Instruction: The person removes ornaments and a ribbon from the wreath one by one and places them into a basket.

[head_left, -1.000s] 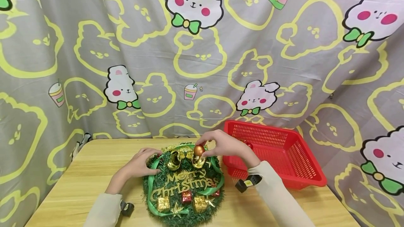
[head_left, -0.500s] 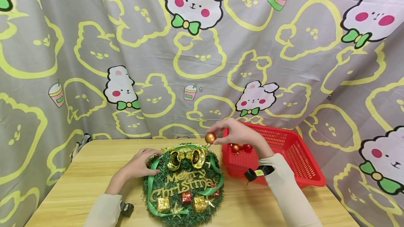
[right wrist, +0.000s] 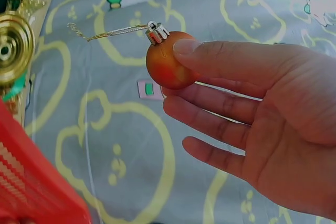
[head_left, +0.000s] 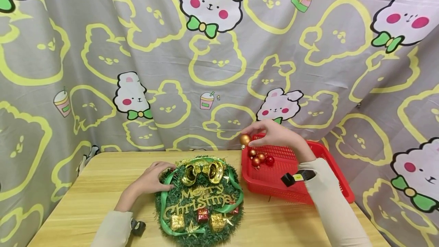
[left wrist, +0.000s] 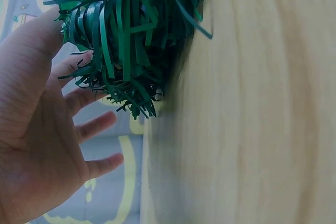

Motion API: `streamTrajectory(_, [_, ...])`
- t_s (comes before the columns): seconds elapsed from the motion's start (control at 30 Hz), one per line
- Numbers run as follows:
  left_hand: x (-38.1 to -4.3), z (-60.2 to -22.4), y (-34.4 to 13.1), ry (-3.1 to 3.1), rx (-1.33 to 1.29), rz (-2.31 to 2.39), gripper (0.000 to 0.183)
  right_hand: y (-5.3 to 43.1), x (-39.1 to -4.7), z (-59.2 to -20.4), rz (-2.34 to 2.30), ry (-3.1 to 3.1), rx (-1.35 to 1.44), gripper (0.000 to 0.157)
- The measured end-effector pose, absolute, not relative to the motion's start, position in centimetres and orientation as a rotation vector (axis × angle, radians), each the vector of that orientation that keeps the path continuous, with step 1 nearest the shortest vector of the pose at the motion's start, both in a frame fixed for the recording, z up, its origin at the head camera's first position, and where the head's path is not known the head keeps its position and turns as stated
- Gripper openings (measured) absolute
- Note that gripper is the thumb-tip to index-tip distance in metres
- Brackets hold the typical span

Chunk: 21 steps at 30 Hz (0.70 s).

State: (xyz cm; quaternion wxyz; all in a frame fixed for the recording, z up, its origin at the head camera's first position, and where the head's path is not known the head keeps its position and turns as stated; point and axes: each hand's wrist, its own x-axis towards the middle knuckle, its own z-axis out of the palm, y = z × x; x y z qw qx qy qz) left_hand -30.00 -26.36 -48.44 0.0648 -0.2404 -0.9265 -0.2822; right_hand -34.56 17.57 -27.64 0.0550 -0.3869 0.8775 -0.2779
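Observation:
A gold Christmas ball (head_left: pixel 245 139) is pinched between the thumb and fingers of my right hand (head_left: pixel 274 134), above the left back corner of the red basket (head_left: pixel 253 181). In the right wrist view, the ball (right wrist: pixel 172 62) has a silver cap and a gold hanging loop (right wrist: pixel 115 31). A green Christmas wreath (head_left: pixel 202 201) lies on the table, with gold bells, ribbon, small gift boxes and "Merry Christmas" lettering. My left hand (head_left: pixel 154 178) holds its upper left edge, thumb over the front; in the left wrist view the lower fingers (left wrist: pixel 100 127) stay spread, apart from the wreath.
Several gold and red balls (head_left: pixel 261 158) lie at the basket's left end. The wooden table (head_left: pixel 109 170) extends left of the wreath. A patterned curtain (head_left: pixel 164 68) hangs behind the table.
My right hand has carried the gold ball right and up, from the wreath's bells to over the basket. My left hand and the wreath have stayed put.

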Motion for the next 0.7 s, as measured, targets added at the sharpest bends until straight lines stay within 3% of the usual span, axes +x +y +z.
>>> streamTrajectory(0.7, [-30.2,-48.5,-26.4,-2.809,-0.712,-0.86,0.064,23.2,-37.8,-26.8,-0.82,2.692,-0.966,0.031])
